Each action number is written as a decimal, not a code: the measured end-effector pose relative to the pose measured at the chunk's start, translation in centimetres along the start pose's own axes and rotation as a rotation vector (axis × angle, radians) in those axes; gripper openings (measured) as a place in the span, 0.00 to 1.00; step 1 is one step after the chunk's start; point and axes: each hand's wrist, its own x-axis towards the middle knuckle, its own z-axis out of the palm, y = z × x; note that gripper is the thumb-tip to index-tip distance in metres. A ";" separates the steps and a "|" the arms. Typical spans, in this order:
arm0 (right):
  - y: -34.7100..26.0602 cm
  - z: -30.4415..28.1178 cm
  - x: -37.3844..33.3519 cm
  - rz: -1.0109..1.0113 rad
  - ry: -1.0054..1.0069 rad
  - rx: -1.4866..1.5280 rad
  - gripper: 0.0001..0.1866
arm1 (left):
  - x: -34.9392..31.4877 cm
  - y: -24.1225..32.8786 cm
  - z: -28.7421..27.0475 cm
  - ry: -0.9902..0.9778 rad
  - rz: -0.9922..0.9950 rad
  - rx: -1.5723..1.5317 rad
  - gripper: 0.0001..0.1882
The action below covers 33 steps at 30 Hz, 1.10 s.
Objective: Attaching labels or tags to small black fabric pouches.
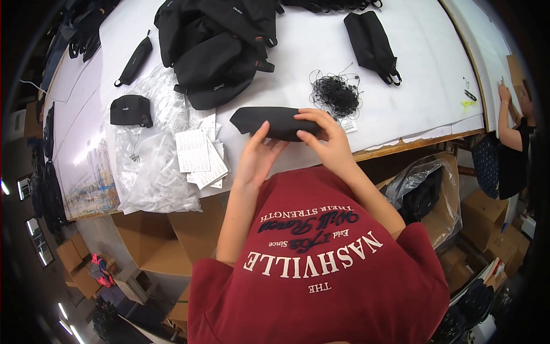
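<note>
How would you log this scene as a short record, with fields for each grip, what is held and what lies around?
Held: pouch, black
Left grip: at the pouch's lower side
Right grip: around the pouch's right end
Surface: white table
Left of pouch: papers, clear plastic
Beyond: black bags, cord tangle
Far right: another person

I see a black pouch (268, 122), white tabletop (418, 106), black bags (217, 66) at eleven o'clock, a maroon shirt (309, 312) with white-and-black lettering (319, 263).
</note>
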 end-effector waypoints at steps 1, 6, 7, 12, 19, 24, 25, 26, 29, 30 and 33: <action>0.4 -0.1 0.1 0.115 0.015 0.206 0.14 | 0.0 0.4 -0.7 0.012 0.109 0.122 0.25; 2.2 -1.8 0.9 0.358 -0.067 0.379 0.14 | -0.7 2.0 -0.2 0.205 0.457 0.653 0.31; 2.3 -2.2 1.0 0.414 -0.086 0.357 0.14 | 0.4 2.1 -1.4 0.124 0.466 0.687 0.25; 2.7 -3.1 1.6 0.517 -0.110 0.288 0.14 | 1.8 1.9 -2.0 0.144 0.550 0.894 0.13; 1.5 -10.7 4.1 0.324 0.249 0.574 0.13 | -3.0 6.0 -1.8 0.257 0.858 0.988 0.12; 3.8 -20.6 8.6 -0.108 0.886 0.641 0.12 | -5.2 10.3 -6.7 0.840 1.017 1.682 0.24; 5.2 -21.9 9.5 -0.114 0.937 0.594 0.12 | -5.0 10.5 -8.3 0.833 1.025 1.679 0.24; 6.7 -22.8 10.5 -0.119 0.984 0.548 0.12 | -4.7 10.7 -9.9 0.871 0.938 1.789 0.29; 11.7 -23.3 11.9 0.145 0.858 0.448 0.15 | -4.2 10.5 -11.2 0.898 0.860 1.919 0.35; 11.2 -21.9 12.1 0.214 0.845 0.408 0.16 | -4.3 10.4 -11.3 0.914 0.860 1.938 0.36; 10.0 -20.8 11.2 0.223 0.859 0.387 0.17 | -4.6 10.6 -10.6 0.879 0.818 1.908 0.35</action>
